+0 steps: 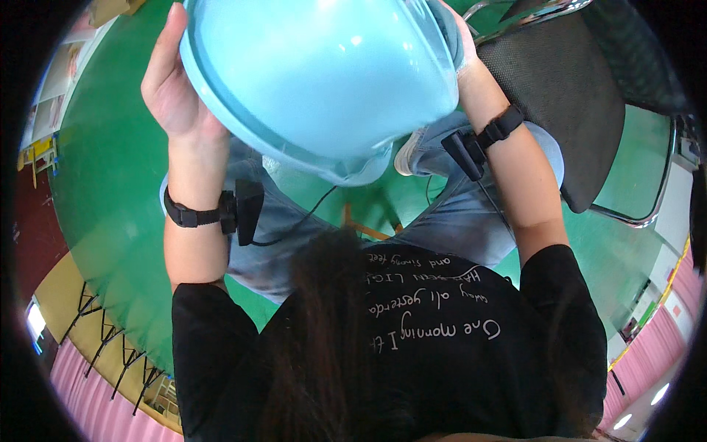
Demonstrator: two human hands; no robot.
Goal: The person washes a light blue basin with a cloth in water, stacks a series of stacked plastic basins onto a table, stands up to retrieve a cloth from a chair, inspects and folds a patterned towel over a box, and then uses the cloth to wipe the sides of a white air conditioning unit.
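Note:
A large, glossy light blue plastic tub (pixel 324 74) is held up in front of me at the top of the view, its upper part cut off by the picture's edge. Its thick rim curves down the left side to a lip at the bottom. My left hand (pixel 180 96) grips the left rim, thumb outside and the other fingers hidden behind it. My right hand (pixel 465 48) holds the tub's right side, mostly covered by it. The far face of the tub is out of sight.
A black wristband with a small box (pixel 239 210) circles my left wrist; another box (pixel 464 153) is on the right, both trailing cables. A dark chair (pixel 560 103) with a metal frame stands close on the right. Below lies green floor (pixel 103 169), with folded-leg tables (pixel 96 309) at left.

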